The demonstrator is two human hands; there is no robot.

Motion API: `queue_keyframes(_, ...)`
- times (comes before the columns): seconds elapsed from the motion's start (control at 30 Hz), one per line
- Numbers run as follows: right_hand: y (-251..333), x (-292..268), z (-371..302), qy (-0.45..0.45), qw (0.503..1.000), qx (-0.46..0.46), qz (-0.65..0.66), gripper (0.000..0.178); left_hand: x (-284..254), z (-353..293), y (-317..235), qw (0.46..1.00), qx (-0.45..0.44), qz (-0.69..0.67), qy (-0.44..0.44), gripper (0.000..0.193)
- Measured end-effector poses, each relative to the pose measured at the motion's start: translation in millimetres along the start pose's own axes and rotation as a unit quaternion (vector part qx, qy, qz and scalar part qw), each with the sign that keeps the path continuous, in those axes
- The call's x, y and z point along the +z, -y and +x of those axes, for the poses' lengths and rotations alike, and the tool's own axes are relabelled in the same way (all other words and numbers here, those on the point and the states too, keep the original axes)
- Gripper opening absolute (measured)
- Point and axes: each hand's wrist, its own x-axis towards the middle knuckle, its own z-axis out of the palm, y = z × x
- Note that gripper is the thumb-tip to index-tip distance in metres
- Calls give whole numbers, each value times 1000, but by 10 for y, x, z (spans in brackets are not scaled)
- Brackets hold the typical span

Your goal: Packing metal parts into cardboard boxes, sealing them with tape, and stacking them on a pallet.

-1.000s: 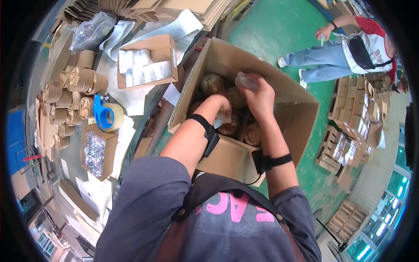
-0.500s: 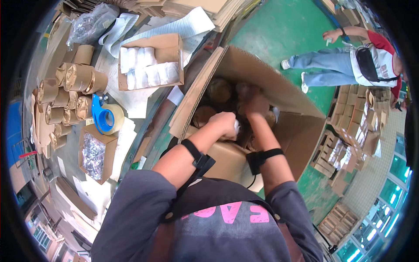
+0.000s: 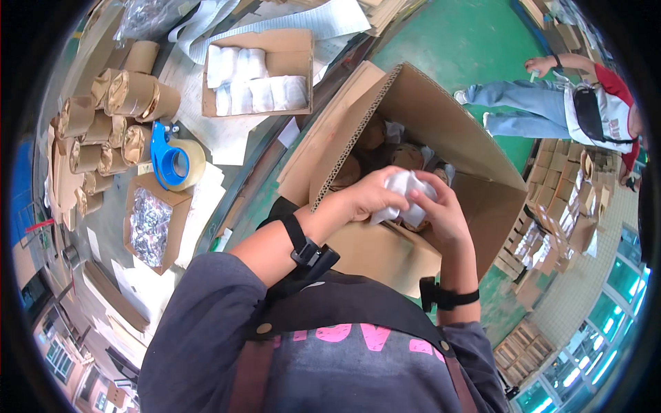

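Above the mouth of a large open cardboard box point(image 3: 468, 127), both my hands are closed on a piece of crumpled white wrapping point(image 3: 405, 183). My left hand point(image 3: 374, 193) grips its left side with bent fingers, and my right hand point(image 3: 443, 206) pinches the right side between thumb and fingers. Whether something sits inside the wrapping, I cannot tell. Down in the box are several round brown paper-wrapped things point(image 3: 406, 157), with bits of white between them; my hands partly cover them.
On the bench at left, a small carton point(image 3: 308, 86) holds rows of white wrapped bundles. Near it are a blue tape dispenser point(image 3: 160, 155), stacked brown paper-wrapped rolls point(image 3: 131, 93) and a box of clear plastic packets point(image 3: 150, 224). Beyond the large box stands another person point(image 3: 551, 103).
Both hands have come up out of the box's depth toward me and now meet at the white wrapping. My right hand was deep among the brown things before. The view has shifted slightly.
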Motion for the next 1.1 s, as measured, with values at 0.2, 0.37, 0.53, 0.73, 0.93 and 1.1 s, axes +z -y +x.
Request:
queue_keyframes(0.2,-311,-299,8,-167,985,43,29,52,-74,-130,-196,705,14,699,-119,43)
queue_keyframes(0.37,-141,121,661,-46,998,10,49,55,-224,130,-147,585,-200,783,-68,30)
queue_keyframes(0.53,-173,365,889,-42,934,14,-355,42,-111,11,-183,549,-177,815,-54,32)
queue_keyframes(0.73,-516,534,910,-40,820,-230,-523,23,-82,-181,-229,622,-63,777,-73,29)
queue_keyframes(0.93,-309,689,844,47,820,-67,-566,24,46,-560,-336,723,9,678,-131,41)
queue_keyframes(1.1,-664,590,1113,15,761,-95,-642,29,79,-576,-102,830,104,537,-111,43)
